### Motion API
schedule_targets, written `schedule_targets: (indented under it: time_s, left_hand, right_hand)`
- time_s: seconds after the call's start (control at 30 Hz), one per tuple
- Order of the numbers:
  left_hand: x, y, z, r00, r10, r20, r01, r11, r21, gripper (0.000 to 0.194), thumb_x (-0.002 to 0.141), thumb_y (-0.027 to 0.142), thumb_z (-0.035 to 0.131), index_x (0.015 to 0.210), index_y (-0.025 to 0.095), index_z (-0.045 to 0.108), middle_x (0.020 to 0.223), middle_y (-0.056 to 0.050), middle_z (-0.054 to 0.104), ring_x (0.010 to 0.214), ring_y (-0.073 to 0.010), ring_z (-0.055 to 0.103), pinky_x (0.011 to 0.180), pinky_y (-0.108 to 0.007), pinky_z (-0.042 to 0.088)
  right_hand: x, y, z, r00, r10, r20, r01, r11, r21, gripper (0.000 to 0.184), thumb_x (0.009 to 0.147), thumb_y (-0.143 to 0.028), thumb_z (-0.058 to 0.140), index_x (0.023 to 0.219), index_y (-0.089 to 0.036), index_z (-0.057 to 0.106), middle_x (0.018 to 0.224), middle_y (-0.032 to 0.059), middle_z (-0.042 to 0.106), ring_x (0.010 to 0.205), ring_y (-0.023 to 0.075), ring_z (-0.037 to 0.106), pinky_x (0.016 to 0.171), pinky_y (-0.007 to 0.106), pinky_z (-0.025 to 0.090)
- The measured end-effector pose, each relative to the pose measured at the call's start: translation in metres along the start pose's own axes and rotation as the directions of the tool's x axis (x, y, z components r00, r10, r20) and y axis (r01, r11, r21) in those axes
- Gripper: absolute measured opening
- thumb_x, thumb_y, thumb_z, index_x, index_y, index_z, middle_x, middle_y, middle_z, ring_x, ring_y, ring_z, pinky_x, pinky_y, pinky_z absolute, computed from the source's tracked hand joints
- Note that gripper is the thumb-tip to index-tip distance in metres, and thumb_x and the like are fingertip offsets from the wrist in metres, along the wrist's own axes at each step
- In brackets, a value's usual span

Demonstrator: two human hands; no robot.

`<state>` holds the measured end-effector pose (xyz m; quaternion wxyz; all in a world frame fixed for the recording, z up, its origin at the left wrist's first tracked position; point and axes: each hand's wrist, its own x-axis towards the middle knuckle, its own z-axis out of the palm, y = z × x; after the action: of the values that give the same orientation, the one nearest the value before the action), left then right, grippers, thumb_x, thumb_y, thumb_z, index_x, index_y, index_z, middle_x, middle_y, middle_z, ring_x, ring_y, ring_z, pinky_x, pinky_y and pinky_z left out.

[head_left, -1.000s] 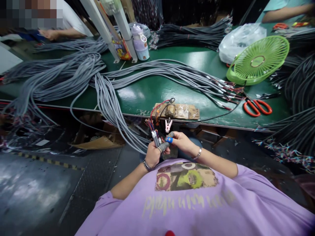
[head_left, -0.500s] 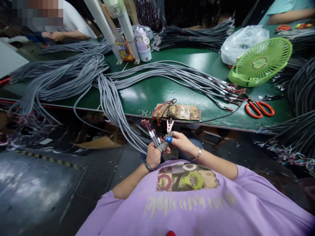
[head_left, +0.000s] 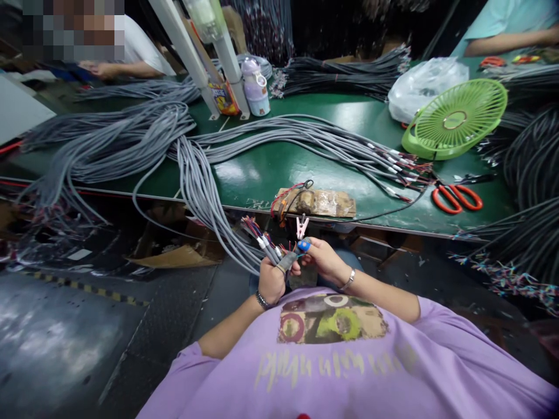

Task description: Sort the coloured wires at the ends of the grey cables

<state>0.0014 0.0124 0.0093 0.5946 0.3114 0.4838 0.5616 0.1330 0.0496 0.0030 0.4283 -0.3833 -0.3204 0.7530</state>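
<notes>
My left hand (head_left: 271,279) is closed round the ends of a few grey cables (head_left: 205,198), whose stripped coloured wires (head_left: 255,230) fan up and to the left above my fist. My right hand (head_left: 322,259) is closed in a pinch right beside it, a blue finger cot on one fingertip, gripping the wire tips. A pink clip (head_left: 301,226) hangs just above my hands from a taped cardboard block (head_left: 321,202) on the table edge. The grey cables run up over the edge onto the green table (head_left: 271,169).
Big bundles of grey cable (head_left: 105,139) cover the table's left; another bundle ends near orange scissors (head_left: 456,196). A green fan (head_left: 454,119), plastic bag (head_left: 425,81), bottle (head_left: 257,87) and post (head_left: 187,55) stand behind. Other people's arms (head_left: 122,68) rest at the far side.
The stripped wire ends in my left hand have tilted further left. My right hand stays pinched against them. The view has shifted slightly downward.
</notes>
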Motion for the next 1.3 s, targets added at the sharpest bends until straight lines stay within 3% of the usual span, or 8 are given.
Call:
schedule_targets:
  time_s: [0.2, 0.33, 0.5, 0.9, 1.2, 1.3]
  left_hand:
    - [-0.001, 0.011, 0.004, 1.000, -0.020, 0.020, 0.021, 0.999, -0.039, 0.024, 0.065, 0.032, 0.077, 0.072, 0.015, 0.062, 0.052, 0.002, 0.062, 0.047, -0.0127, 0.061, 0.044, -0.022, 0.051]
    - [0.004, 0.015, 0.014, 0.997, -0.055, 0.047, 0.056, 0.998, -0.039, 0.028, 0.063, 0.036, 0.077, 0.070, 0.014, 0.061, 0.050, 0.002, 0.061, 0.043, -0.0116, 0.058, 0.042, -0.021, 0.050]
    - [0.011, 0.016, 0.022, 0.995, -0.064, 0.073, 0.066, 0.997, -0.035, 0.030, 0.064, 0.038, 0.077, 0.068, 0.014, 0.061, 0.049, 0.001, 0.061, 0.041, -0.0108, 0.057, 0.040, -0.020, 0.048]
    - [0.017, 0.007, 0.021, 0.988, -0.133, 0.072, 0.132, 0.991, 0.017, 0.031, 0.061, 0.039, 0.079, 0.066, 0.014, 0.061, 0.051, 0.000, 0.063, 0.043, -0.0115, 0.058, 0.045, -0.022, 0.051]
    - [0.006, 0.013, 0.016, 0.989, -0.095, 0.111, 0.093, 0.995, 0.029, 0.028, 0.065, 0.037, 0.076, 0.064, 0.013, 0.061, 0.050, -0.001, 0.062, 0.043, -0.0121, 0.058, 0.044, -0.023, 0.051]
    - [0.000, 0.012, 0.012, 0.991, -0.053, 0.120, 0.051, 0.998, 0.025, 0.026, 0.066, 0.036, 0.076, 0.067, 0.014, 0.062, 0.053, 0.000, 0.064, 0.046, -0.0123, 0.060, 0.046, -0.023, 0.051]
  right_hand:
    - [0.009, -0.005, -0.015, 0.995, 0.047, -0.090, -0.031, 0.985, 0.170, 0.040, 0.073, -0.055, 0.066, 0.071, -0.015, 0.061, 0.061, -0.0016, 0.056, 0.049, 0.0069, 0.044, 0.050, 0.022, 0.043]
    - [0.027, -0.013, -0.017, 0.986, 0.165, -0.001, -0.161, 0.966, 0.204, 0.044, 0.082, -0.058, 0.055, 0.079, -0.014, 0.064, 0.069, 0.0027, 0.062, 0.053, 0.0089, 0.051, 0.053, 0.023, 0.046]
    - [0.043, -0.017, -0.011, 0.993, 0.097, 0.070, -0.112, 0.958, 0.264, 0.041, 0.082, -0.055, 0.058, 0.084, -0.015, 0.067, 0.070, 0.0034, 0.064, 0.058, 0.0114, 0.055, 0.054, 0.024, 0.046]
    - [0.035, -0.028, 0.008, 0.999, 0.035, 0.007, -0.035, 0.952, 0.304, 0.042, 0.077, -0.054, 0.065, 0.076, -0.012, 0.068, 0.058, 0.0014, 0.060, 0.050, 0.0108, 0.052, 0.050, 0.023, 0.042]
    - [0.029, -0.029, -0.006, 0.974, 0.181, 0.137, -0.215, 0.930, 0.298, 0.056, 0.082, -0.068, 0.045, 0.081, -0.015, 0.064, 0.066, 0.0029, 0.063, 0.053, 0.0114, 0.056, 0.051, 0.023, 0.044]
    - [0.028, -0.032, -0.007, 0.966, 0.204, 0.159, -0.241, 0.932, 0.270, 0.053, 0.083, -0.064, 0.046, 0.083, -0.015, 0.064, 0.068, 0.0035, 0.063, 0.055, 0.0114, 0.056, 0.051, 0.023, 0.045]
